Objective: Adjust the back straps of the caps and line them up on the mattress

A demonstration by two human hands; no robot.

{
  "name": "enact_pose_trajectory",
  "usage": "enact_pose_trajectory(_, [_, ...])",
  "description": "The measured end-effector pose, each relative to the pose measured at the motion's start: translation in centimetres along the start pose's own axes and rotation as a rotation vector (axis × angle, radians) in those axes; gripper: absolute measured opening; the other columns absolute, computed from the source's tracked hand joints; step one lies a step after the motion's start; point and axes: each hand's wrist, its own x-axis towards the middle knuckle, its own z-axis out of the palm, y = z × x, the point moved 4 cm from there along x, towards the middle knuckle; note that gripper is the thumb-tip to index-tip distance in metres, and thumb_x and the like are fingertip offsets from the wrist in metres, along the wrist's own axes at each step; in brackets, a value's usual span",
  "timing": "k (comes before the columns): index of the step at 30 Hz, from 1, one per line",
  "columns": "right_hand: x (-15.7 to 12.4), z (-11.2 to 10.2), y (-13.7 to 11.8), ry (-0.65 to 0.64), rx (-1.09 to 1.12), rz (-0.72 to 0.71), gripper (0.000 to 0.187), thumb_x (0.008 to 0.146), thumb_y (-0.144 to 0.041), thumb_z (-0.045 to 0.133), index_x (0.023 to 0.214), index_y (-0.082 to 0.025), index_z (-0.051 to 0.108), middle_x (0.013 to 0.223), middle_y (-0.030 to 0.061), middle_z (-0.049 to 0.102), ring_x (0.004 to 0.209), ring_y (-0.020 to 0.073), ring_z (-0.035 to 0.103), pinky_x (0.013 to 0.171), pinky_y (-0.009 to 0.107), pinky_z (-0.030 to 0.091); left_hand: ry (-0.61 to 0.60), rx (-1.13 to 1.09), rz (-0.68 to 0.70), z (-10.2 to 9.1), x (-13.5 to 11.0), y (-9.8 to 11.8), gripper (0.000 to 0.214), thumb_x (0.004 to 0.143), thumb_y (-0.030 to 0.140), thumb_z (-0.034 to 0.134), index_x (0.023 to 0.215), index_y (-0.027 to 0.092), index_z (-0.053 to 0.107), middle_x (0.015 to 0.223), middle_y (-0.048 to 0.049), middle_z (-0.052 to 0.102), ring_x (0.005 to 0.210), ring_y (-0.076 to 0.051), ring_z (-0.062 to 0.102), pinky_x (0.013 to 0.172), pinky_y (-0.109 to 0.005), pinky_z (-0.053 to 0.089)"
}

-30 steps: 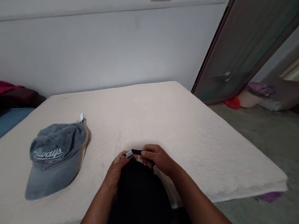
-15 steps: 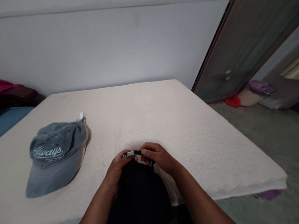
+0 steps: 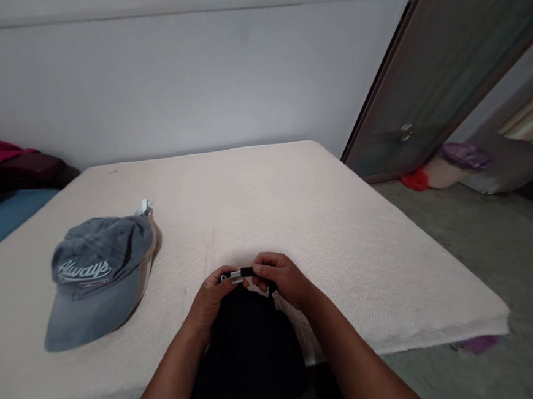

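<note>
A black cap (image 3: 255,348) is low in the middle, close to my body. Across its back opening runs a narrow black strap (image 3: 247,272) with a small silver buckle (image 3: 236,277). My left hand (image 3: 212,296) pinches the strap at the buckle, thumb on the near side. Just right of the buckle, my right hand (image 3: 282,278) grips the strap between thumb and fingers. To the left, a grey-blue cap (image 3: 101,268) with white "Always" lettering lies on the bed, apart from both hands. Part of the black cap blends into the dark area below.
The bed (image 3: 304,209) has a pale textured cover and stands against a white wall (image 3: 193,82). A dark sliding door (image 3: 423,76) is at right. Red and purple items (image 3: 466,154) sit on the floor beyond. Dark and pink cloth (image 3: 4,152) is piled at far left.
The buckle and strap have shifted slightly to the right with my fingers. Both hands keep their hold, and the grey-blue cap stays in place on the bed.
</note>
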Motion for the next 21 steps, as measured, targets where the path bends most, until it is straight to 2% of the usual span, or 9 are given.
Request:
enact_pose_trajectory(7, [-0.04, 0.3, 0.02, -0.014, -0.081, 0.03, 0.017, 0.081, -0.028, 0.057, 0.069, -0.015, 0.06, 0.06, -0.0017, 0.056, 0.05, 0.0078, 0.045, 0.049, 0.022, 0.033, -0.013, 0.048, 0.019, -0.16, 0.14, 0.0, 0.017, 0.073, 0.026, 0.071, 0.086, 0.018, 0.062, 0.071, 0.0014, 0.067, 0.056, -0.009, 0.058, 0.055, -0.018, 0.042])
enact_pose_trajectory(14, [0.21, -0.25, 0.36, 0.092, -0.076, 0.042, 0.017, 0.08, -0.024, 0.056, 0.065, -0.016, 0.056, 0.052, -0.0033, 0.052, 0.047, 0.0075, 0.043, 0.048, 0.022, 0.031, 0.023, 0.012, -0.005, 0.09, -0.32, 0.14, 0.024, 0.068, 0.027, 0.075, 0.086, 0.019, 0.062, 0.072, 0.0025, 0.067, 0.055, -0.009, 0.059, 0.053, -0.018, 0.042])
enact_pose_trajectory(21, [0.36, 0.07, 0.62, 0.008, -0.031, 0.065, 0.016, 0.079, -0.026, 0.056, 0.068, -0.015, 0.059, 0.063, 0.0, 0.058, 0.049, 0.0078, 0.046, 0.048, 0.022, 0.033, 0.026, 0.022, -0.002, -0.14, 0.01, -0.02, 0.024, 0.067, 0.027, 0.076, 0.085, 0.019, 0.062, 0.07, 0.0015, 0.068, 0.055, -0.01, 0.059, 0.053, -0.018, 0.042])
